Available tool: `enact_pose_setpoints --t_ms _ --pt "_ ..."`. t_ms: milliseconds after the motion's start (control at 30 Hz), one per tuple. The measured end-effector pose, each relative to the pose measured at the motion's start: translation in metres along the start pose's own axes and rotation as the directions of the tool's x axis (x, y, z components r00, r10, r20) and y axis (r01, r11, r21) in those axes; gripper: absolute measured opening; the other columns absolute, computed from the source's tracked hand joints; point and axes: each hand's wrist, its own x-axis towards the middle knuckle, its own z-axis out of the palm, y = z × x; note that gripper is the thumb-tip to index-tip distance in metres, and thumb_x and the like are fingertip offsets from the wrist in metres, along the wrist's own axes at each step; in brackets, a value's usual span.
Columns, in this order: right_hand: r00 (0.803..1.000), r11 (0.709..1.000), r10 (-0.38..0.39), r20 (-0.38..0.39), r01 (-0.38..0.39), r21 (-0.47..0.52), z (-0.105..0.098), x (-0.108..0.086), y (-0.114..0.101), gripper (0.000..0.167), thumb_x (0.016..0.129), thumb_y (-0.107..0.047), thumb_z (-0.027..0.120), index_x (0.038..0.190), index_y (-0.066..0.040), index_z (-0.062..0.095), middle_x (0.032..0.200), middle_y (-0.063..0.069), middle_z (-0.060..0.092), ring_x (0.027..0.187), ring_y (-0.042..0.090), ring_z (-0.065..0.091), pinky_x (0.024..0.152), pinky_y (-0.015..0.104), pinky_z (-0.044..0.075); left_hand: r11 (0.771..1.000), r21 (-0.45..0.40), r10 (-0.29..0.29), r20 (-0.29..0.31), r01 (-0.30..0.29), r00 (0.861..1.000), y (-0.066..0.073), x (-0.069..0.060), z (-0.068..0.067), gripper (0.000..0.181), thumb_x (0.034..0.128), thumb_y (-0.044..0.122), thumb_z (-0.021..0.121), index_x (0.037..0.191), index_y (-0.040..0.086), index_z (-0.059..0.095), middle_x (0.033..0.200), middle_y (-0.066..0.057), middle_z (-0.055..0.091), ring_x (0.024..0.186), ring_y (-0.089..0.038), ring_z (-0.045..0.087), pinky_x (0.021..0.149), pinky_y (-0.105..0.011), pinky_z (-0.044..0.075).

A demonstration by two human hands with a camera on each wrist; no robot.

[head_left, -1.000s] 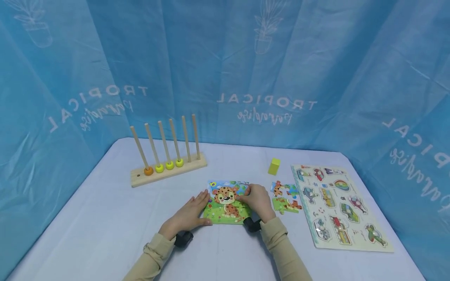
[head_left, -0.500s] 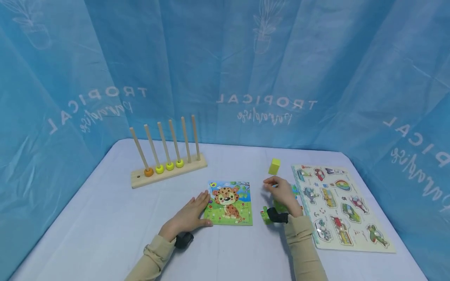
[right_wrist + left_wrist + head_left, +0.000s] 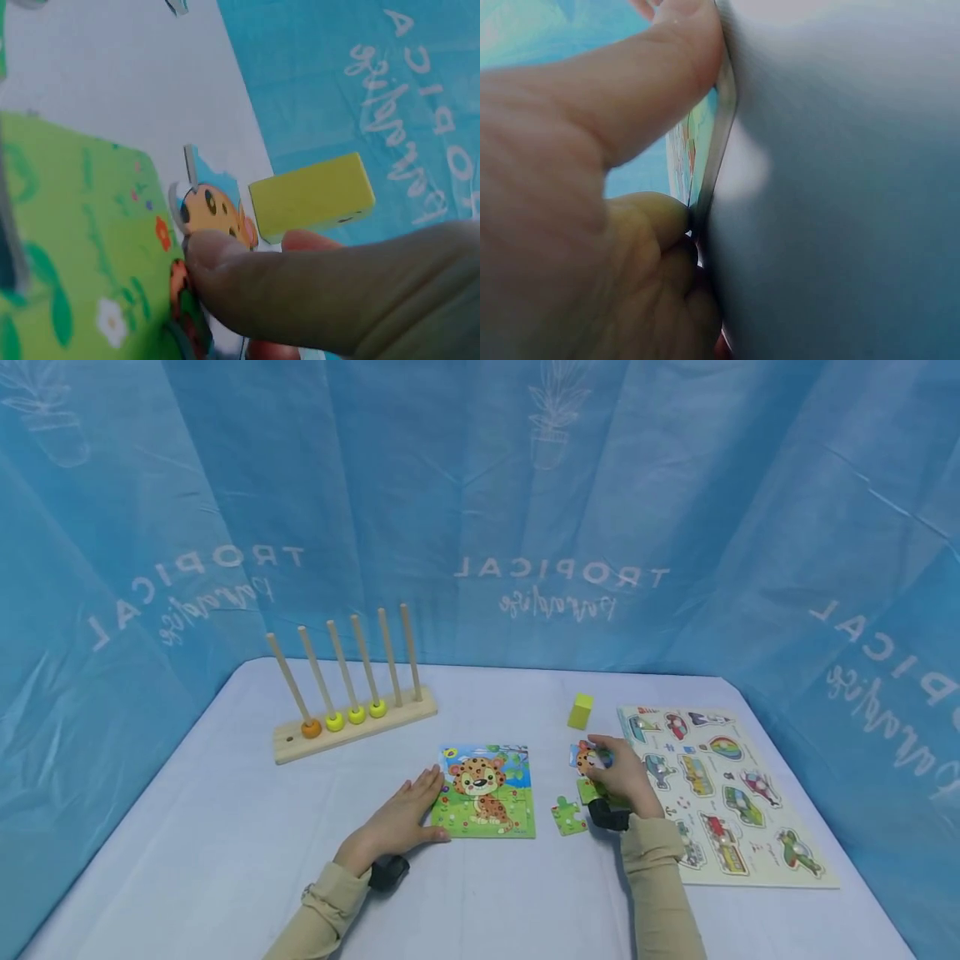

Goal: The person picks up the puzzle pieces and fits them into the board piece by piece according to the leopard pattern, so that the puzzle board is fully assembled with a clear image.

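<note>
Leopard puzzle [image 3: 492, 815] lies between the hands [image 3: 400, 817] [image 3: 628, 775].

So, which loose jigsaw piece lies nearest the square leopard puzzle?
The green jigsaw piece lowest in the head view; the visible others lie farther right, by the right hand.

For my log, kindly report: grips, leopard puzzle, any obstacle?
Left grip touching left edge of leopard puzzle. Right grip at loose leopard-face piece, hold unclear. Yellow block just beyond, seemingly not blocking.
</note>
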Motion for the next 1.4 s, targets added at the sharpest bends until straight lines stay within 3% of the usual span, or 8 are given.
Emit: enact_pose_setpoints --t_ms 400,533,667,800,900,1100,1267,1400 --pt "0.999 0.994 0.040 0.008 -0.039 -0.100 0.001 0.000 -0.006 0.060 0.085 -0.017 0.075 0.138 -0.003 0.051 0.115 0.023 0.058 0.092 0.033 0.056 0.075 0.044 0.048 1.000 -0.007 -0.004 0.000 0.004 1.000 0.002 -0.002 0.001 0.090 0.0863 0.037 0.070 0.150 -0.006 0.024 0.161 -0.022 0.015 0.149 -0.037 0.016 0.122 -0.055 0.013" --pt "1.000 0.994 0.029 0.008 -0.028 -0.105 0.004 0.003 -0.005 0.067 0.084 -0.020 0.076 0.142 -0.006 0.047 0.131 0.025 0.049 0.112 0.040 0.054 0.091 0.053 0.049 1.000 0.001 0.000 0.002 0.000 1.000 0.002 -0.001 0.001 0.090 0.0867 0.037 0.070 0.150 -0.006 0.023 0.161 -0.022 0.015 0.150 -0.037 0.015 0.122 -0.054 0.014" --pt "0.999 0.997 -0.030 0.018 0.031 -0.077 0.007 0.005 -0.006 0.065 0.086 -0.012 0.072 0.145 -0.007 0.045 0.143 0.024 0.044 0.131 0.044 0.043 0.106 0.059 0.040 1.000 0.006 -0.002 -0.001 0.002 1.000 0.001 -0.001 0.001 0.090 0.0865 0.037 0.070 0.151 -0.005 0.023 0.161 -0.021 0.015 0.150 -0.037 0.016 0.123 -0.054 0.014" --pt "0.999 0.997 -0.047 0.028 0.048 -0.061 0.010 0.005 -0.007 0.063 0.086 -0.006 0.070 0.144 -0.007 0.046 0.127 0.022 0.056 0.113 0.040 0.054 0.093 0.052 0.047 1.000 0.013 -0.005 0.003 0.005 1.000 0.000 -0.002 0.001 0.090 0.0864 0.037 0.070 0.151 -0.005 0.023 0.161 -0.021 0.015 0.150 -0.037 0.015 0.122 -0.054 0.014" --pt "0.999 0.996 -0.026 0.027 0.028 -0.083 0.011 0.005 -0.009 0.064 0.086 -0.005 0.070 0.145 -0.008 0.044 0.123 0.021 0.055 0.101 0.035 0.054 0.082 0.045 0.046 1.000 0.010 -0.004 0.007 0.004 1.000 -0.001 -0.001 0.002 0.090 0.0866 0.038 0.069 0.151 -0.005 0.023 0.161 -0.022 0.014 0.150 -0.037 0.015 0.122 -0.054 0.014" --pt "1.000 0.993 0.026 -0.008 -0.026 -0.112 0.011 0.006 -0.013 0.065 0.087 -0.009 0.069 0.146 -0.005 0.041 0.138 0.027 0.044 0.121 0.043 0.050 0.099 0.056 0.045 1.000 0.003 -0.003 -0.008 0.003 1.000 -0.001 0.000 0.002 0.091 0.0856 0.038 0.070 0.150 -0.006 0.024 0.160 -0.022 0.016 0.150 -0.037 0.016 0.122 -0.054 0.014" --pt "0.999 0.991 0.026 -0.029 -0.030 -0.131 0.011 0.008 -0.014 0.058 0.088 -0.009 0.068 0.141 -0.004 0.047 0.125 0.025 0.055 0.106 0.037 0.056 0.088 0.050 0.048 1.000 0.021 -0.002 -0.011 0.002 1.000 -0.002 0.001 0.001 0.090 0.0857 0.038 0.070 0.151 -0.005 0.024 0.160 -0.022 0.016 0.150 -0.037 0.016 0.122 -0.054 0.015" --pt "0.998 0.990 0.053 -0.015 -0.054 -0.131 0.010 0.009 -0.013 0.063 0.087 -0.010 0.068 0.145 -0.005 0.043 0.125 0.027 0.053 0.105 0.036 0.055 0.086 0.048 0.048 1.000 0.003 0.003 -0.009 -0.003 1.000 -0.001 0.001 0.001 0.091 0.0855 0.037 0.070 0.150 -0.006 0.024 0.160 -0.023 0.016 0.149 -0.037 0.016 0.122 -0.055 0.014"
